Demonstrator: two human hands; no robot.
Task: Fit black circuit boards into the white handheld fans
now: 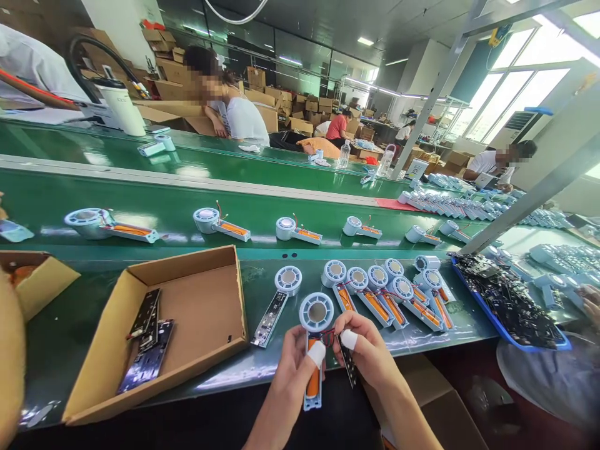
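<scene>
My left hand [300, 369] is wrapped round the handle of a light-blue handheld fan housing [317, 311], whose round head points away from me. An orange battery [312, 375] lies in the open handle. Just to the right, my right hand [363, 347] pinches a narrow black circuit board [347, 362] that hangs downward. Thin red and black wires run between the housing and my right fingertips. White covers wrap both thumbs. On the bench to the left lies another fan [287, 279] with a black circuit board [270, 319] along its handle.
A cardboard tray [206, 362] with several circuit boards stands at left. Several fan housings [377, 275] lie at right, beside a blue tray [509, 334] heaped with boards. More fans line the green belt [253, 206]. A person's hand [590, 303] is at far right.
</scene>
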